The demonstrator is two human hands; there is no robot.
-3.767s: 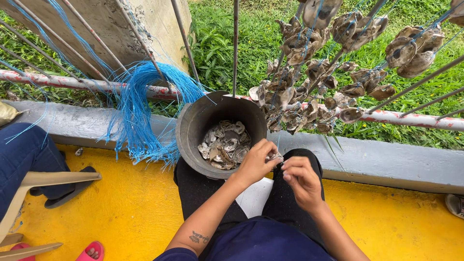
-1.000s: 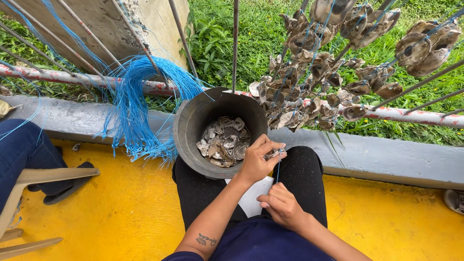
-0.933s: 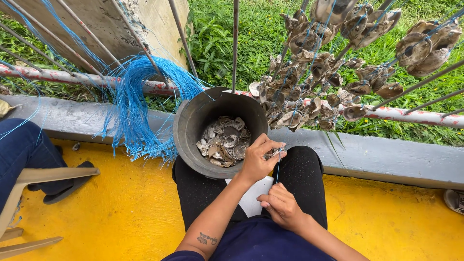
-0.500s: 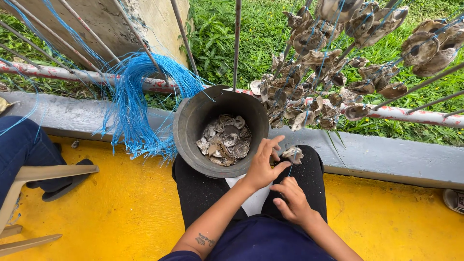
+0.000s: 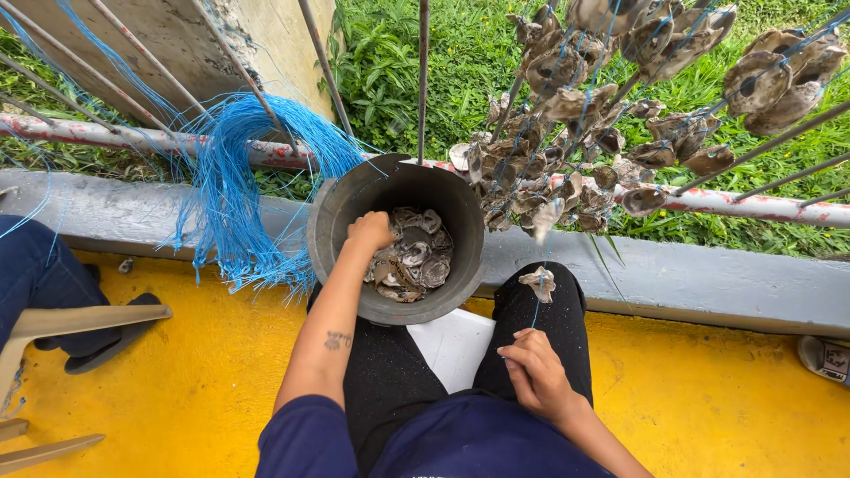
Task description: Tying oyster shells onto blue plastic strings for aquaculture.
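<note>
Left hand [image 5: 370, 232] moved into bucket [image 5: 336, 208], curled on shells [image 5: 416, 257]; right hand [image 5: 534, 374] pinches string [image 5: 537, 305]; yellow floor [image 5: 195, 354].

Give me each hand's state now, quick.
Left hand: down in the dark round bucket, on grey shells; grip unclear.
Right hand: closed on thin blue string.

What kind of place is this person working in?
Probably an outdoor shellfish workshop beside a field: strings of shells hang from a railing, a bucket holds more, and grass grows behind.
</note>
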